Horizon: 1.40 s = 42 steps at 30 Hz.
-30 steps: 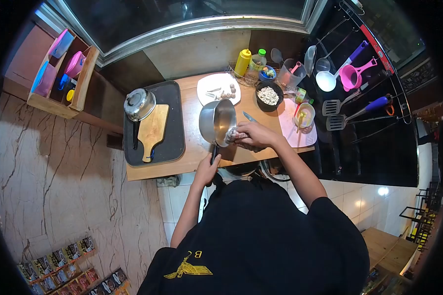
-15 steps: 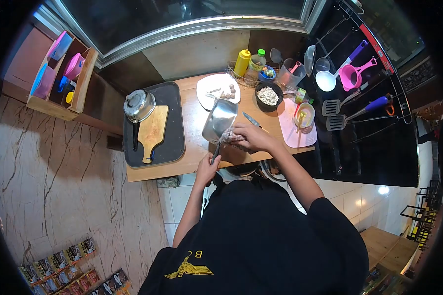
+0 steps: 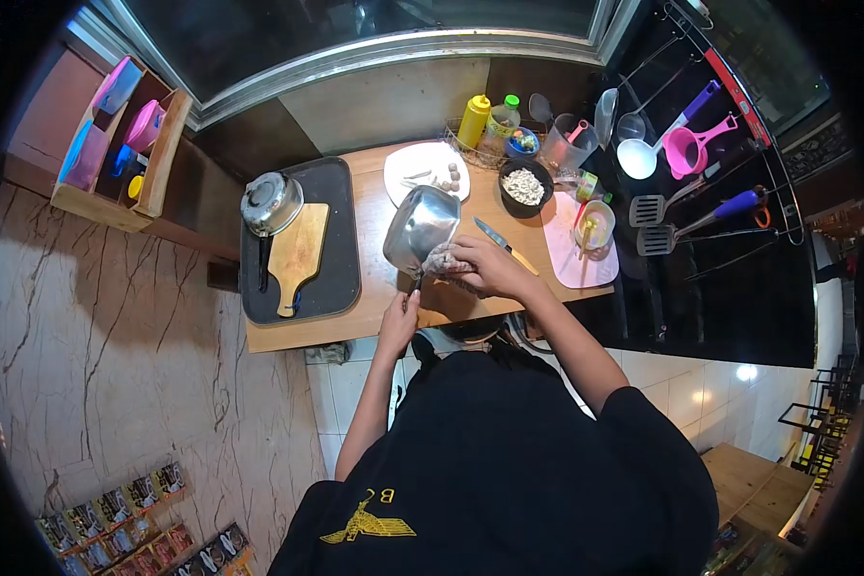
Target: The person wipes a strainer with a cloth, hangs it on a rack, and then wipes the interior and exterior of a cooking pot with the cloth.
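Note:
A shiny metal saucepan (image 3: 420, 227) is held tilted above the front middle of the wooden table. My left hand (image 3: 398, 324) is wrapped round its dark handle. In my right hand (image 3: 490, 267) a greyish cloth (image 3: 444, 262) is bunched and pressed against the pan's outer side near the handle. Just right of the pan lies a knife (image 3: 494, 233) with a yellow handle, partly behind my right hand. Beyond the pan is a white plate (image 3: 400, 165) with several small round brownish pieces and some pale strips on it.
On the left, a dark tray (image 3: 341, 250) carries a wooden cutting board (image 3: 300, 252) and another metal pot (image 3: 271, 204). A black bowl (image 3: 523, 206) of pale pieces, a pink board (image 3: 568, 264) and a yellow bottle (image 3: 472, 122) stand right. Utensils, including a white ladle (image 3: 636, 158), hang far right.
The saucepan has shifted slightly left and turned, showing more of its side. My right hand and the cloth have slid along its surface, uncovering more of the knife's yellow handle.

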Available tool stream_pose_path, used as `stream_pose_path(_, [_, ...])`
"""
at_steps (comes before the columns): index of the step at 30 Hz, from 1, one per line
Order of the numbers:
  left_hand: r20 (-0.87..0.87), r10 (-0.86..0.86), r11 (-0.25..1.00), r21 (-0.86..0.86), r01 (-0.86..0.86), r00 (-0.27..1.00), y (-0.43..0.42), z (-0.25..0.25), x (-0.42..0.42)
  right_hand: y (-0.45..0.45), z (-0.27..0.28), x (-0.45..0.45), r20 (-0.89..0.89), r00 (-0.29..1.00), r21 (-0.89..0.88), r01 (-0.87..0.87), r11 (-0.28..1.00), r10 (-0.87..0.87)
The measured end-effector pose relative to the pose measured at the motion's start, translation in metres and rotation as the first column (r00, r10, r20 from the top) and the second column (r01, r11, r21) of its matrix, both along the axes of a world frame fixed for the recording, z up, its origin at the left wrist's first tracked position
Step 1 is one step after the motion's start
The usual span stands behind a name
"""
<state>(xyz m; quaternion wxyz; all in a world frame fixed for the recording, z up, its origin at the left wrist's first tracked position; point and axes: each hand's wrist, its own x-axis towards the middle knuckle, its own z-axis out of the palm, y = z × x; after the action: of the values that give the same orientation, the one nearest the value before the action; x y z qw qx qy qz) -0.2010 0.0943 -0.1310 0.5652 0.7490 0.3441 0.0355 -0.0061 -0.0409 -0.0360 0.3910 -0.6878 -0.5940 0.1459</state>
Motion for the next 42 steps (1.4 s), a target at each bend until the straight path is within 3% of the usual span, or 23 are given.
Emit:
stream_pose_path(1, [-0.009, 0.009, 0.989, -0.145, -0.011, 1.000, 0.000, 0.004, 0.001, 0.000, 0.000, 0.000, 0.008, 1.000, -0.006, -0.003, 1.000, 0.003])
stream_pose_path(2, [-0.010, 0.009, 0.989, -0.147, -0.010, 1.000, -0.001, 0.008, 0.001, -0.001, -0.001, 0.000, 0.015, 1.000, -0.014, -0.004, 1.000, 0.004])
stream_pose_path(4, [0.074, 0.093, 0.894, -0.446, -0.050, 0.993, -0.003, 0.018, 0.003, -0.003, 0.007, -0.002, -0.021, 1.000, -0.051, -0.013, 0.999, 0.012])
stream_pose_path(8, [0.019, 0.064, 0.900, -0.432, -0.050, 0.998, -0.006, 0.025, 0.004, -0.002, 0.013, -0.006, -0.038, 0.999, -0.067, -0.027, 0.997, 0.025])
stream_pose_path(11, [-0.085, -0.019, 0.959, -0.284, -0.006, 0.996, -0.001, 0.027, 0.004, -0.001, 0.012, -0.005, -0.036, 0.999, -0.092, -0.025, 0.995, 0.022])
stream_pose_path(13, [-0.046, 0.010, 0.907, -0.421, -0.028, 0.999, 0.002, 0.026, 0.005, -0.002, 0.010, -0.005, -0.026, 0.999, -0.094, -0.024, 0.995, 0.022])
stream_pose_path(16, [0.111, -0.007, 0.872, -0.485, 0.060, 0.994, 0.002, 0.023, 0.005, -0.003, 0.010, -0.006, -0.017, 1.000, -0.096, -0.019, 0.995, 0.018])
stream_pose_path(19, [0.148, 0.024, 0.797, -0.600, 0.070, 0.989, 0.000, 0.036, 0.004, -0.003, 0.015, -0.010, -0.007, 1.000, -0.083, -0.010, 0.996, 0.009])
stream_pose_path(23, [0.226, -0.050, 0.778, -0.602, 0.180, 0.973, 0.004, 0.029, 0.003, 0.001, 0.008, -0.016, 0.025, 1.000, -0.091, -0.013, 0.996, 0.015])
stream_pose_path(26, [0.189, -0.175, 0.834, -0.493, 0.248, 0.966, 0.001, 0.028, 0.006, 0.007, -0.003, -0.025, 0.085, 0.996, -0.035, -0.026, 0.999, 0.028])
stream_pose_path(31, [0.266, -0.109, 0.773, -0.583, 0.250, 0.958, -0.010, 0.011, 0.008, 0.019, -0.005, -0.044, 0.141, 0.990, -0.077, 0.039, 0.996, -0.027])
stream_pose_path(33, [0.294, -0.103, 0.875, -0.428, 0.227, 0.950, -0.011, 0.012, 0.010, 0.023, -0.011, -0.049, 0.170, 0.984, -0.110, 0.071, 0.991, -0.052])
stream_pose_path(35, [0.297, -0.101, 0.857, -0.459, 0.235, 0.950, -0.008, 0.015, 0.009, 0.025, -0.017, -0.047, 0.149, 0.987, -0.083, 0.066, 0.994, -0.053])
stream_pose_path(38, [0.264, -0.113, 0.857, -0.462, 0.228, 0.958, -0.007, 0.021, 0.007, 0.023, -0.016, -0.043, 0.150, 0.988, -0.164, -0.006, 0.986, 0.031])
stream_pose_path(40, [0.231, -0.125, 0.877, -0.430, 0.217, 0.965, -0.005, 0.015, 0.005, 0.021, -0.004, -0.042, 0.050, 0.987, -0.276, -0.132, 0.952, 0.152])
stream_pose_path(42, [0.292, -0.090, 0.856, -0.465, 0.223, 0.952, -0.005, 0.006, 0.006, 0.020, 0.001, -0.040, 0.124, 0.984, -0.271, -0.092, 0.958, 0.130])
